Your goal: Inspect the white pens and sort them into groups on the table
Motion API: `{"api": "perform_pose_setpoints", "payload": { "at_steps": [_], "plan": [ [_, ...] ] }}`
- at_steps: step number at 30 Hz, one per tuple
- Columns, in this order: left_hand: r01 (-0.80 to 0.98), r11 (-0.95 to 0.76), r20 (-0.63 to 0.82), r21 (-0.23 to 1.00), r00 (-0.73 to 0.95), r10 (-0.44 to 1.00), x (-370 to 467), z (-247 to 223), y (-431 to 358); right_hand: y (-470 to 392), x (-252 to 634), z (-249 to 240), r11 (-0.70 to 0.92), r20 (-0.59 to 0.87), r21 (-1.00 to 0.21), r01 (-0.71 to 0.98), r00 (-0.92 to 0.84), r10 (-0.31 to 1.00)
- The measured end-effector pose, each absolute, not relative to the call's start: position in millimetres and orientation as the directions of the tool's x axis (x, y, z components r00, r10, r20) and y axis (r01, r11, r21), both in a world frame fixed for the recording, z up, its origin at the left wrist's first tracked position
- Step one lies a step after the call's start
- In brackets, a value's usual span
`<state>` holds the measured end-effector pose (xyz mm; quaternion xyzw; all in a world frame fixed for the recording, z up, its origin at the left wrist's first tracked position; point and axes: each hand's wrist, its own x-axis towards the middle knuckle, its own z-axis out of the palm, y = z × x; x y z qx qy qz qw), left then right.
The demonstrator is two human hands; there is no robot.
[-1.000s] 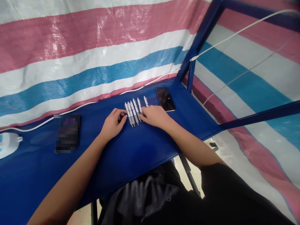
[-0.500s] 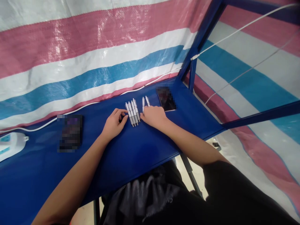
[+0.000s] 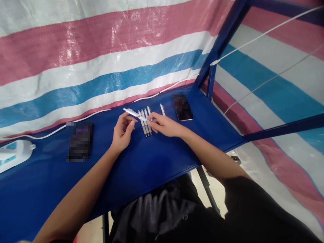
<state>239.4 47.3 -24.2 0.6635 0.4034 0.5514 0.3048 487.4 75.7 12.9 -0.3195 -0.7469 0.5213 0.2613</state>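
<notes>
Pens: five are showing; one pen (image 3: pixel 135 114) is being held above the table (image 3: pixel 157 158), three pens (image 3: pixel 146 122) are lying side by side near the far edge, one single pen (image 3: pixel 162 109) is lying just to their right.
Hands: two, the left hand (image 3: pixel 123 133) and the right hand (image 3: pixel 164 125), are sharing the held pen.
Phones: one phone (image 3: pixel 182 107) is lying toward the far right corner.
Blurred dark items: one dark item (image 3: pixel 79 141) is lying left of the hands.
White devices: one white device (image 3: pixel 14 153) is sitting at the left edge.

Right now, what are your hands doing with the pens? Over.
Left hand and right hand both pinching one white pen, lifted. Three pens in a row beneath, one pen apart. Phone beside, not blocking.
</notes>
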Motion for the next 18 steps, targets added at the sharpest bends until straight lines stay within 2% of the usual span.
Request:
{"api": "perform_pose_setpoints", "payload": {
  "at_steps": [3, 6, 9, 11, 12, 14, 16, 17, 18],
  "plan": [
    [0.024, -0.417, 0.417, 0.908, 0.032, 0.909, 245, -21, 46, 72, 483, 15, 0.271, 0.054, -0.942, 0.199, -0.704, 0.708],
    [-0.137, -0.258, 0.269, 0.956, 0.070, 0.961, 248, -11, 44, 71, 488, 20, 0.154, -0.075, -0.963, 0.220, -0.773, 0.630],
    [-0.194, -0.132, 0.160, 0.972, 0.138, 0.977, 250, 0, 44, 68, 493, 25, 0.062, -0.161, -0.970, 0.236, -0.809, 0.565],
    [-0.174, -0.100, 0.117, 0.980, 0.087, 0.989, 252, 5, 45, 65, 491, 28, 0.181, -0.128, -0.933, 0.312, -0.757, 0.641],
    [-0.164, -0.078, 0.087, 0.983, 0.050, 0.995, 254, 6, 46, 64, 489, 29, 0.278, -0.099, -0.878, 0.390, -0.715, 0.692],
    [-0.160, -0.009, 0.008, 0.987, -0.004, 1.000, 257, 6, 48, 61, 482, 30, 0.428, -0.048, -0.700, 0.572, -0.635, 0.771],
    [-0.165, 0.037, -0.041, 0.986, -0.026, 0.999, 257, 7, 49, 59, 479, 30, 0.473, -0.018, -0.572, 0.670, -0.586, 0.810],
    [-0.170, 0.036, -0.041, 0.985, -0.022, 0.999, 257, 8, 49, 60, 479, 30, 0.473, -0.005, -0.582, 0.662, -0.584, 0.812],
    [-0.175, 0.025, -0.027, 0.984, -0.005, 1.000, 255, 10, 49, 61, 480, 29, 0.458, 0.006, -0.646, 0.611, -0.596, 0.803]
  ]
}}
